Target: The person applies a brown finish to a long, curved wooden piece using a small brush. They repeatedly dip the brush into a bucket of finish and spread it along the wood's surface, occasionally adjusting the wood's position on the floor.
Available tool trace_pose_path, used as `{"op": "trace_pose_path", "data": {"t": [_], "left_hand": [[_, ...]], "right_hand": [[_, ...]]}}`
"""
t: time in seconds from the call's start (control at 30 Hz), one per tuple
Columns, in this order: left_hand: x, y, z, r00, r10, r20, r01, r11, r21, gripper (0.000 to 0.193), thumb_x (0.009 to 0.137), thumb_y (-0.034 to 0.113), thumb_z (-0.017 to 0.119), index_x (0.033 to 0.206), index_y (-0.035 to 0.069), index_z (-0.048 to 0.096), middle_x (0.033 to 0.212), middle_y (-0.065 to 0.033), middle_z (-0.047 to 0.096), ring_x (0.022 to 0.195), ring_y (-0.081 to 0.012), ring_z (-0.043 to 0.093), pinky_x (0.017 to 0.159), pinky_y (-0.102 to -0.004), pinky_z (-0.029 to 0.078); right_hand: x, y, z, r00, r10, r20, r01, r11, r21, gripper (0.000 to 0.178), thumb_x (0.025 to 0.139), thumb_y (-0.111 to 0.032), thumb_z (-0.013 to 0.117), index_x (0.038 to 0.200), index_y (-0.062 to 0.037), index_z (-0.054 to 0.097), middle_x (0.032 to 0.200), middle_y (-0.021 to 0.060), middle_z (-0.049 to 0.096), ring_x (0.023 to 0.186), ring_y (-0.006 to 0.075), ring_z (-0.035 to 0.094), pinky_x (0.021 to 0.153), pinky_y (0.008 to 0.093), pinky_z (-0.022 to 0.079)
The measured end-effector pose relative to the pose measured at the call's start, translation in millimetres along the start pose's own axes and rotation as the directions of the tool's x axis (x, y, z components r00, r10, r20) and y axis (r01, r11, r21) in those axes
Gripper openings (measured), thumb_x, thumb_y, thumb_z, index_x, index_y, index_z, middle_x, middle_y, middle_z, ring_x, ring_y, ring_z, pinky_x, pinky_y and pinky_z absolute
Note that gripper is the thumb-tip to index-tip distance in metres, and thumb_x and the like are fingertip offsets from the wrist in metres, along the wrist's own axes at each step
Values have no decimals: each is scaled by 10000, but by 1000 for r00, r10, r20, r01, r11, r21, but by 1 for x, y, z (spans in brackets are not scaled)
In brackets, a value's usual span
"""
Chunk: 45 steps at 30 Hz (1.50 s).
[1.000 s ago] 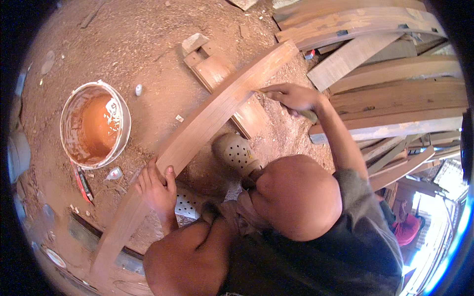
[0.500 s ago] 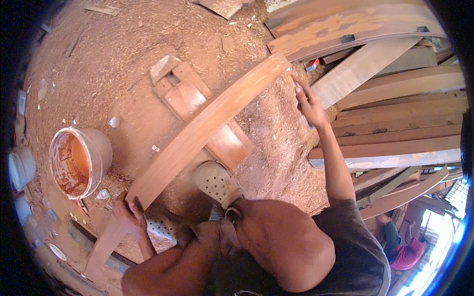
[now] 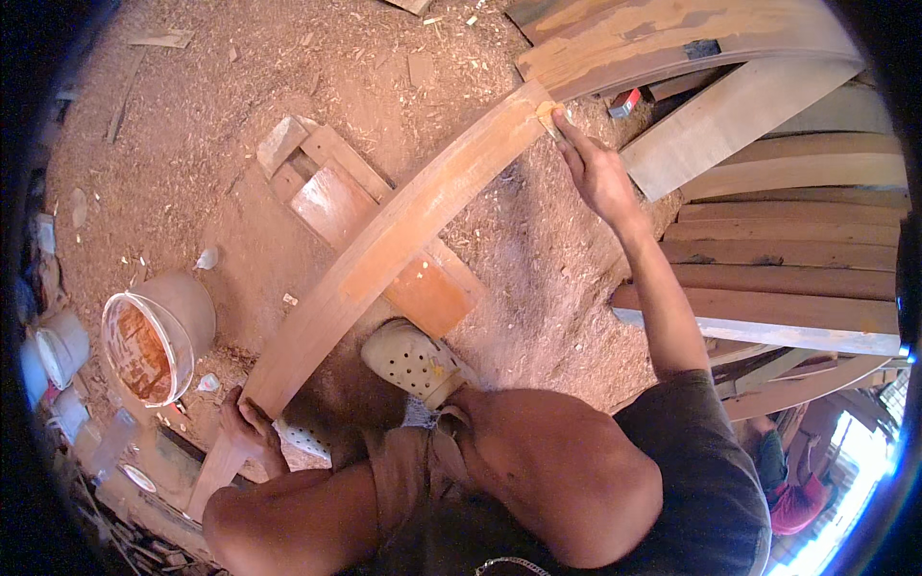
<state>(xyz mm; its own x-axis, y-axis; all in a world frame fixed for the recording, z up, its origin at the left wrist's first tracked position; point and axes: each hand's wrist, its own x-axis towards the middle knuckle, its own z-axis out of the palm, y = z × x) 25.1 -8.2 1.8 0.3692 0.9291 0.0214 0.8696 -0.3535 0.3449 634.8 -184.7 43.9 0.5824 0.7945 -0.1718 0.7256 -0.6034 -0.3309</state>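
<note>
A long, slightly curved wooden board point(image 3: 423, 216) runs slantwise in front of me, from low on the left to high on the right. My left hand point(image 3: 252, 427) is closed around it near its lower end. At the far end, my right hand point(image 3: 597, 178) pinches a small flat scraper point(image 3: 554, 123) against the board's edge. Yellowish paste shows at the scraper's tip; the rest of the tool is mostly hidden by the fingers. Beneath the board lies a short wooden piece with a smooth reddish face point(image 3: 432, 293), crossing under it.
A whitish bucket point(image 3: 197, 317) smeared inside with orange-brown stuff stands at left. Curved boards with orange smears point(image 3: 663, 48) and stacked planks point(image 3: 788, 254) fill the right. A small red box point(image 3: 624, 103) lies among them. Shavings cover the ground. Another person point(image 3: 802, 499) sits at far right.
My right hand has moved left and up, bringing the scraper onto the board's far end. My left hand keeps its hold near the lower end. The whole view has shifted slightly.
</note>
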Motion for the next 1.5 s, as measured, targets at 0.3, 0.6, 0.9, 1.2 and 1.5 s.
{"op": "trace_pose_path", "data": {"t": [0.3,0.6,0.9,1.2,1.5], "left_hand": [[-4,-11,-6,1000,-8,12,8,1000,-14,450,1040,369,401,1116,6,656,1027,-162,670,945,-378,606,875,-461,431],[-5,-14,0,997,71,-30,-69,996,47,462,1041,388,381,1117,26,657,1031,-163,670,950,-383,599,868,-470,435],[-6,-17,-1,999,36,-3,-36,999,-1,483,1037,416,374,1118,30,654,1025,-160,666,960,-377,595,864,-473,432],[-4,-17,1,999,23,27,-23,999,30,487,1038,416,371,1108,29,658,1028,-169,665,964,-387,595,870,-470,429],[-2,-18,1,998,62,5,-62,997,42,476,1037,416,385,1103,30,657,1030,-167,668,939,-378,600,853,-472,426]], "right_hand": [[21,-33,-60,980,-120,161,117,993,28,405,1003,-199,533,1391,-85,539,1212,233,644,1121,398,622,939,439,508],[47,-26,-55,806,60,588,204,905,-372,387,1000,-267,522,1334,-83,588,1161,234,660,1042,426,645,897,490,511],[9,-8,-36,987,-136,85,137,991,-6,411,1008,-235,545,1407,-138,535,1247,211,632,1124,407,618,934,457,511],[3,20,-35,983,22,184,7,988,-156,389,1031,-198,517,1396,-65,532,1357,192,583,1241,349,579,1005,403,478],[62,-15,-58,944,-219,245,266,948,-176,406,1020,-259,526,1373,-60,557,1306,201,617,1172,375,610,995,399,480]]}}
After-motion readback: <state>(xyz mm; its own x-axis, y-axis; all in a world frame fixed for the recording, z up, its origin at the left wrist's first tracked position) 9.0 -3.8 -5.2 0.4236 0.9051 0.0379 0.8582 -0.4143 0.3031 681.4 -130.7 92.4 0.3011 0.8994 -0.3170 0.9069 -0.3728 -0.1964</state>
